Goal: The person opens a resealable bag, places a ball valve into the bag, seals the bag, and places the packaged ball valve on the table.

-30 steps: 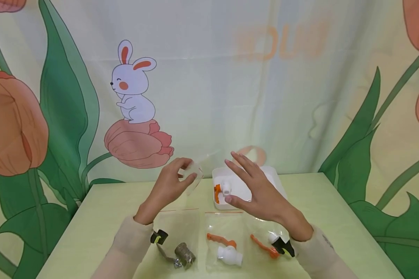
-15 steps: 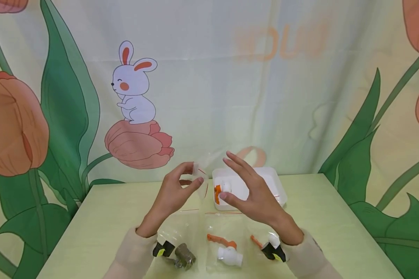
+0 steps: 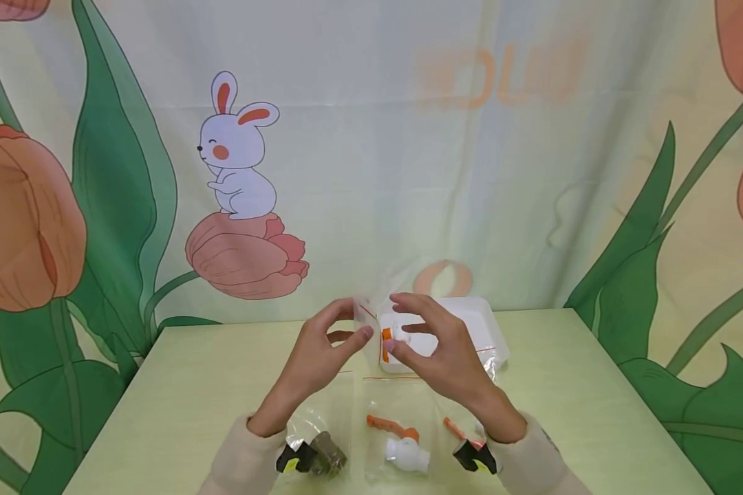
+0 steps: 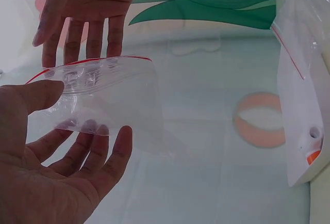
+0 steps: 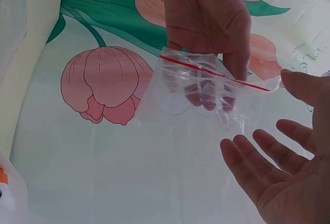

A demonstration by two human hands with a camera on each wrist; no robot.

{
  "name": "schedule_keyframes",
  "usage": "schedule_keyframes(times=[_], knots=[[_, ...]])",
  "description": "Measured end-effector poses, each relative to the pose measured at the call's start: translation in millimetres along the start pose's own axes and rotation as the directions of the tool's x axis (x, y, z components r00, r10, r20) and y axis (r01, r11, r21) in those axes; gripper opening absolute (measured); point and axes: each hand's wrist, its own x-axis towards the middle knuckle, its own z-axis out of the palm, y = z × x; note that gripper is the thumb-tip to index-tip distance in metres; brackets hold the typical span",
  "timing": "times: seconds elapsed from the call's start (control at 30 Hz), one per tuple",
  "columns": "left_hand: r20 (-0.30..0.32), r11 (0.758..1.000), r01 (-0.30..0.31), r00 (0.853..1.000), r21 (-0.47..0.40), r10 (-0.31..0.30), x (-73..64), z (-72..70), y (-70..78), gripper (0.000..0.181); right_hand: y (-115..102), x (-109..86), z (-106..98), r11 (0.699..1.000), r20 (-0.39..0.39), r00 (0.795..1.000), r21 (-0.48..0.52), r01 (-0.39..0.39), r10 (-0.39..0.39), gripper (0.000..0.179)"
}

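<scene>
My left hand (image 3: 322,354) holds up a clear zip bag (image 4: 134,97) with a red stripe along its mouth, the thumb on one face and fingers on the other. Nothing shows inside that bag. My right hand (image 3: 455,354) hovers just right of it, thumb and fingers spread apart. In the right wrist view its thumb (image 5: 304,85) is close to the bag's corner; whether they touch I cannot tell. Behind the hands stands a white tray (image 3: 473,320), holding a white fitting with an orange part (image 3: 386,347) at its left end.
Three more clear bags lie along the table's front: one with a grey-brown fitting (image 3: 329,450), one with a white valve body (image 3: 407,455) and orange lever (image 3: 393,426), one with an orange lever (image 3: 455,430) partly hidden by my right wrist. Another red-striped bag (image 3: 486,356) sits in the tray.
My left hand has shifted right and slightly down with the zip bag, now in front of the tray's left end. My right hand has come down and left, its fingers more bent.
</scene>
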Motion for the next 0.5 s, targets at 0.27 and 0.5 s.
schedule_keyframes(times=[0.27,0.5], knots=[[0.023,1.0,-0.001,1.0,-0.021,0.002,-5.6,4.3,1.2,0.039,1.5,-4.4,4.8,0.998,0.015,1.0,0.061,-0.011,0.01,0.038],[0.043,0.997,-0.058,0.997,-0.043,0.06,-6.5,6.4,-1.9,0.039,-0.1,-6.3,6.7,0.998,0.013,0.999,0.042,-0.043,0.043,0.027]])
